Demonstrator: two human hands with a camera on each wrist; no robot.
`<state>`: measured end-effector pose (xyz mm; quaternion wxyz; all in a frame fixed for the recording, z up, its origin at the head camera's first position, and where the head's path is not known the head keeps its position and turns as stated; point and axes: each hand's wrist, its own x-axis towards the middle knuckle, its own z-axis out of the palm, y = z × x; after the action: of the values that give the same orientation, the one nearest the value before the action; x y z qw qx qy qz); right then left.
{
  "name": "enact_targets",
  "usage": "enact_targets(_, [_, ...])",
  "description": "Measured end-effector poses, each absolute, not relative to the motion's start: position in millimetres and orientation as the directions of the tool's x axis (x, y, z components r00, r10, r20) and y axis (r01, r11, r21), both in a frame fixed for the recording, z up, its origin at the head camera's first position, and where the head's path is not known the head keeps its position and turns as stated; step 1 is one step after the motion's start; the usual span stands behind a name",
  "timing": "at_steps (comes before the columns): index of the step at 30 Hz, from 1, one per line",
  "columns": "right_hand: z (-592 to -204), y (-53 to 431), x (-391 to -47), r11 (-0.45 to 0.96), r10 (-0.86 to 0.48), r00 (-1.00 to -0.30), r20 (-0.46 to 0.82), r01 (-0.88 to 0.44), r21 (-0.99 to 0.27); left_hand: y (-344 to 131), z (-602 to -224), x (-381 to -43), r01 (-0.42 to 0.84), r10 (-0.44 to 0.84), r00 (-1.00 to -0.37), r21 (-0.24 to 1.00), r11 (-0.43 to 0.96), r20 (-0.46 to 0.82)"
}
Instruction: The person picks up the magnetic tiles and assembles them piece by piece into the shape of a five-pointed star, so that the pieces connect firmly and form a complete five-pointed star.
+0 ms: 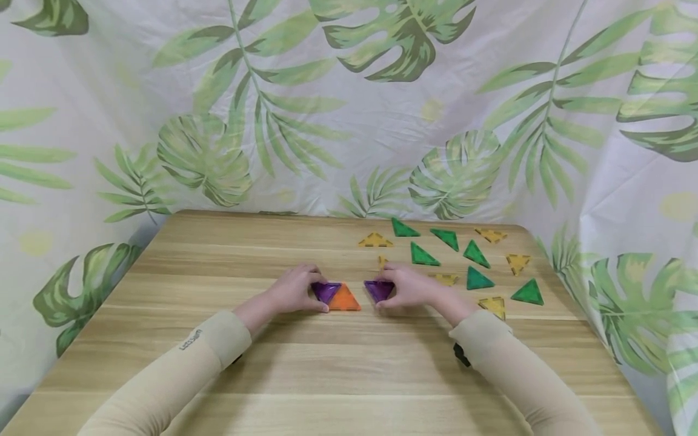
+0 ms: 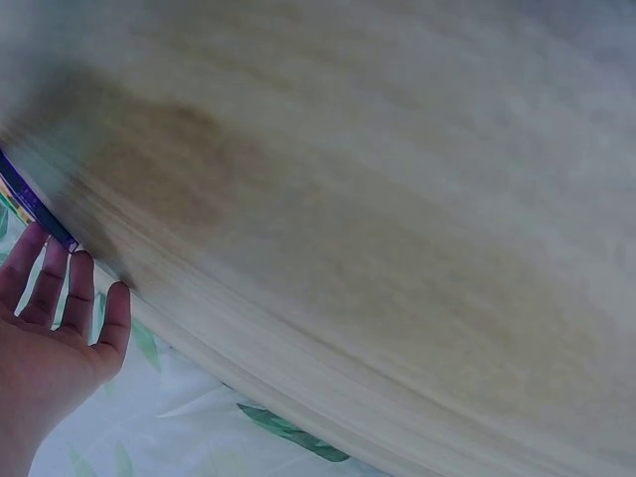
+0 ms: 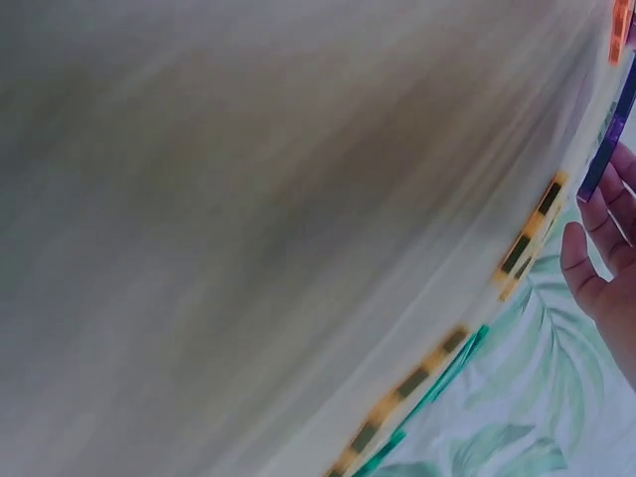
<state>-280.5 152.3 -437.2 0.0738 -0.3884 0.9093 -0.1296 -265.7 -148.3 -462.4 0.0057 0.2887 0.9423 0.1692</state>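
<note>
In the head view, my left hand point(image 1: 294, 289) pinches a translucent purple triangle tile point(image 1: 326, 292), thumb at the near corner and fingers at the far edge. Its slanted side lies against an orange triangle tile point(image 1: 345, 299) that points away from me. Across a small gap to the right, my right hand point(image 1: 409, 286) grips a second purple triangle tile point(image 1: 378, 290) between thumb and fingers. The right wrist view catches this purple tile point(image 3: 608, 144) edge-on at the fingertips. At the left wrist view's edge, fingers touch the other purple tile point(image 2: 38, 209).
Several green triangle tiles point(image 1: 479, 278) and yellow triangle tiles point(image 1: 518, 263) lie scattered over the right back of the wooden table point(image 1: 327, 375). One yellow tile point(image 1: 383, 261) is partly hidden behind my right hand. A leaf-patterned cloth point(image 1: 305, 121) hangs behind the table.
</note>
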Motion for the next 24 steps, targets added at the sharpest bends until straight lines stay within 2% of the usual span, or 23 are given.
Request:
enact_targets(6, [-441.9, 133.8, -285.7, 0.672, -0.715, -0.699, -0.027, -0.676, -0.303, -149.0, -463.3, -266.4, 0.539, 0.545, -0.834, 0.331, 0.775, 0.082])
enact_targets(15, [-449.1, 116.7, -288.9, 0.616, -0.77, -0.638, -0.008, -0.74, -0.269, -148.3, -461.5, -265.5, 0.543, 0.546, -0.833, 0.332, 0.772, 0.093])
enact_targets(24, [-449.8, 115.2, -285.7, 0.617, -0.774, -0.633, -0.03, -0.742, -0.262, -147.7, -457.9, -262.7, 0.542, 0.547, -0.832, 0.345, 0.766, 0.093])
